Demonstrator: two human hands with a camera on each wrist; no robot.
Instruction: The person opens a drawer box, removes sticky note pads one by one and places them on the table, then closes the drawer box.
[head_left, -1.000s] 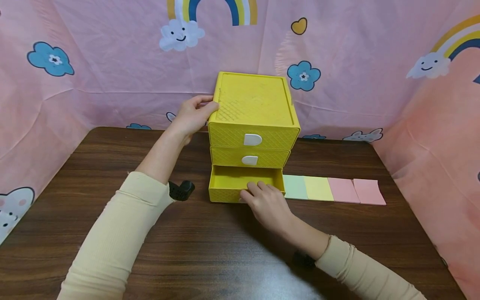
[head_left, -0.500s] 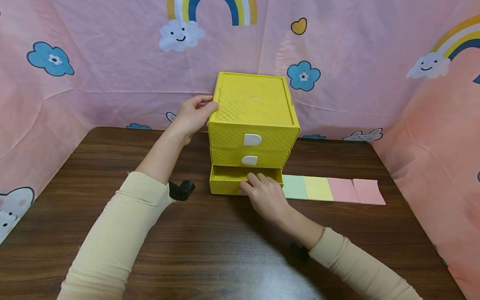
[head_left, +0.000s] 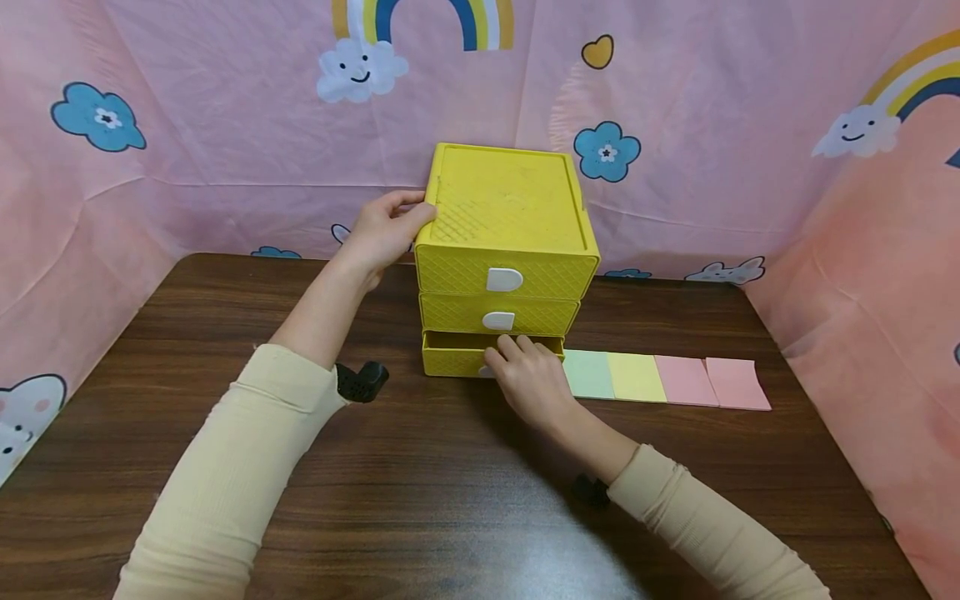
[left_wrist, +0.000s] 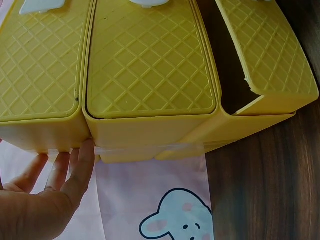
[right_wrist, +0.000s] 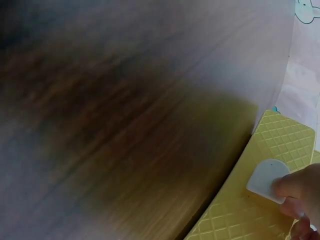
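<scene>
A yellow cabinet of three drawers [head_left: 510, 200] stands on the table, its upper two drawers [head_left: 461, 315] closed. The bottom drawer [head_left: 453, 362] sticks partly out; what shows of its inside holds nothing. My left hand [head_left: 382, 237] rests against the cabinet's upper left side, and its fingers [left_wrist: 82, 167] touch the side wall in the left wrist view. My right hand [head_left: 532, 383] is at the bottom drawer's front: the thumb lies on the white handle [right_wrist: 267, 180], with bent fingers at the drawer's top rim. Part of the right hand is cut off in the right wrist view.
A row of sticky notes, green [head_left: 588, 373], yellow [head_left: 636, 377] and two pink [head_left: 686, 380], lies on the brown wooden table [head_left: 360, 492] right of the drawer. Pink patterned cloth [head_left: 247, 125] hangs behind and at both sides.
The bottom drawer has slid inward, toward the cabinet, with my right hand moving along on its front. My left hand and the cabinet body have stayed put.
</scene>
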